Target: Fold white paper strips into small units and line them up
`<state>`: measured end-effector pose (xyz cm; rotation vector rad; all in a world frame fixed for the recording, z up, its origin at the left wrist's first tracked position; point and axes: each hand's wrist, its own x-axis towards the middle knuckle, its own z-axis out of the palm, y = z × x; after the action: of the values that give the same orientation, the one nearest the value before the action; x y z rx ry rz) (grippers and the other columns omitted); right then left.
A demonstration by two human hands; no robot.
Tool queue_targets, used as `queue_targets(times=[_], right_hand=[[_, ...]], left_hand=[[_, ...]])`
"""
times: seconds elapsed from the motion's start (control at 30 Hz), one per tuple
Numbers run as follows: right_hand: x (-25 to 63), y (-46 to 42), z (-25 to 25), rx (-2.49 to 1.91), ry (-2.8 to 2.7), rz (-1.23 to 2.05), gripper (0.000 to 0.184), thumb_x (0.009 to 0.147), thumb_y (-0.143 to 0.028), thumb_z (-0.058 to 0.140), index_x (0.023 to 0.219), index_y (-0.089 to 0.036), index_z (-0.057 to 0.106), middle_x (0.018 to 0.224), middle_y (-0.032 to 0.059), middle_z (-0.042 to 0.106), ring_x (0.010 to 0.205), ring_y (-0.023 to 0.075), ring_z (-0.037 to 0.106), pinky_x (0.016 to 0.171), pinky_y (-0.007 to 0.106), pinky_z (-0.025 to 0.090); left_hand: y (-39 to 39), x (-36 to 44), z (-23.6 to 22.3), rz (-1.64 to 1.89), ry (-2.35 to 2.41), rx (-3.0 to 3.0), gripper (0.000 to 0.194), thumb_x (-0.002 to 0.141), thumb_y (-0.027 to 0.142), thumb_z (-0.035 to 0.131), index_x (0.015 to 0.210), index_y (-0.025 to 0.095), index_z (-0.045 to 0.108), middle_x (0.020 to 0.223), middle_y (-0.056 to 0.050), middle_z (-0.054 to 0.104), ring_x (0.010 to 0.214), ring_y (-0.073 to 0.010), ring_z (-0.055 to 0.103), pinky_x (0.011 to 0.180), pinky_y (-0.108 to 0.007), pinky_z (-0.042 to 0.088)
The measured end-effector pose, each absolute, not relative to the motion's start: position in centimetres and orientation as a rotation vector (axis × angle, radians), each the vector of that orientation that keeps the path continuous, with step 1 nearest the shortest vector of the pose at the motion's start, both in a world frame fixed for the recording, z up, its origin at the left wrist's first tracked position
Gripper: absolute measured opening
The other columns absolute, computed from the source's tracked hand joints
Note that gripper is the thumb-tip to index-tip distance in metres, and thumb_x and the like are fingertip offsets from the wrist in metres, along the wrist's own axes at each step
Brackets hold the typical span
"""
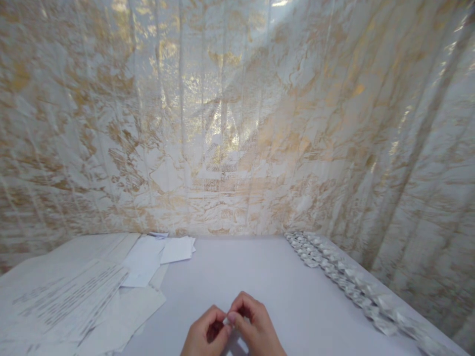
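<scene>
Low in the middle of the head view, my left hand and my right hand meet fingertip to fingertip above the white table. Between them a small piece of white paper is pinched, mostly hidden by the fingers. Thumbs and forefingers of both hands are closed on it. Its exact shape is too small to make out.
On the left lie overlapping sheets of printed paper, with blank white paper pieces and a small stack of slips behind. Rows of small folded paper pieces line the table's right edge. A patterned curtain hangs behind.
</scene>
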<state>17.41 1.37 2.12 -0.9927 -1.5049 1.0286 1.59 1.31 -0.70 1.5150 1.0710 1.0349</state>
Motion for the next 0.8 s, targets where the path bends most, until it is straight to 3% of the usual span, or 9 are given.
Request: queue_targets(times=[0.2, 0.4, 0.57, 0.7, 0.8], right_hand=[[17.7, 1.9, 2.0, -0.983, -1.401, 1.192, 0.026, 0.074, -0.040, 0.073, 0.067, -0.017, 0.061, 0.060, -0.0038, 0.051, 0.059, 0.0129, 0.044, 0.060, 0.027, 0.034], [17.7, 2.0, 1.5, -0.959, -1.415, 1.255, 0.048, 0.073, -0.062, 0.076, 0.067, -0.017, 0.060, 0.057, -0.0052, 0.049, 0.054, 0.0107, 0.043, 0.055, 0.025, 0.033], [18.0, 2.1, 1.3, -0.937, -1.468, 1.236, 0.052, 0.074, -0.067, 0.073, 0.067, -0.018, 0.059, 0.055, -0.0066, 0.046, 0.052, 0.0098, 0.040, 0.054, 0.024, 0.031], [18.2, 2.6, 1.1, -0.997, -1.420, 1.229, 0.052, 0.073, -0.066, 0.074, 0.066, -0.017, 0.059, 0.055, -0.0062, 0.046, 0.051, 0.0102, 0.041, 0.054, 0.024, 0.034], [18.4, 3.0, 0.8, -1.019, -1.413, 1.235, 0.051, 0.072, -0.065, 0.075, 0.066, -0.016, 0.060, 0.055, -0.0053, 0.047, 0.049, 0.0099, 0.041, 0.052, 0.024, 0.033]], left_hand=[[0.8, 1.5, 0.4, 1.019, 1.069, 1.618, 0.036, 0.083, 0.055, 0.059, 0.070, 0.022, 0.053, 0.070, 0.004, 0.047, 0.069, -0.0165, 0.048, 0.066, -0.025, 0.037], [0.0, 1.8, 2.0, 1.196, 1.115, 1.716, 0.031, 0.081, 0.041, 0.062, 0.061, 0.024, 0.046, 0.065, 0.005, 0.044, 0.063, -0.0158, 0.044, 0.061, -0.025, 0.034], [0.0, 1.8, 1.9, 1.191, 1.106, 1.752, 0.036, 0.082, 0.046, 0.061, 0.058, 0.024, 0.047, 0.063, 0.004, 0.047, 0.061, -0.0162, 0.045, 0.061, -0.026, 0.035], [0.3, 1.9, 1.2, 1.180, 1.070, 1.631, 0.015, 0.077, 0.038, 0.065, 0.076, 0.024, 0.058, 0.069, 0.003, 0.056, 0.065, -0.0170, 0.053, 0.065, -0.026, 0.041], [0.2, 1.9, 1.3, 1.254, 0.999, 1.588, 0.015, 0.073, 0.027, 0.062, 0.088, 0.024, 0.061, 0.077, 0.002, 0.061, 0.071, -0.0180, 0.059, 0.071, -0.027, 0.046]])
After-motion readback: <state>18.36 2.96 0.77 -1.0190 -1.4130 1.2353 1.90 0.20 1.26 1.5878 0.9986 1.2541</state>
